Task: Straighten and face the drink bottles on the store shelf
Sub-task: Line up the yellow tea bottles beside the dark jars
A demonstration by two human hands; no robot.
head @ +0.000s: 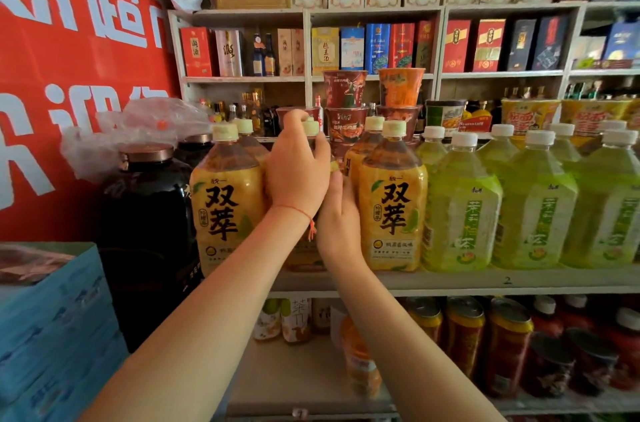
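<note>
A row of large drink bottles stands on the grey shelf point(450, 281). Two yellow-labelled tea bottles face forward, one at the left point(225, 200) and one at the right point(393, 203). Between them stands a third yellow tea bottle point(311, 126), mostly hidden behind my hands. My left hand point(298, 169) wraps its neck and shoulder just under the pale cap. My right hand point(337, 214) grips its body lower on the right side. Green tea bottles point(462, 207) continue the row to the right.
A big dark jar point(149, 214) under plastic wrap stands at the shelf's left end. Instant noodle cups point(346, 99) are stacked behind the bottles. Liquor boxes fill the upper shelves. Smaller bottles and cans point(464, 331) sit on the shelf below. Blue cartons point(52, 335) stand at the lower left.
</note>
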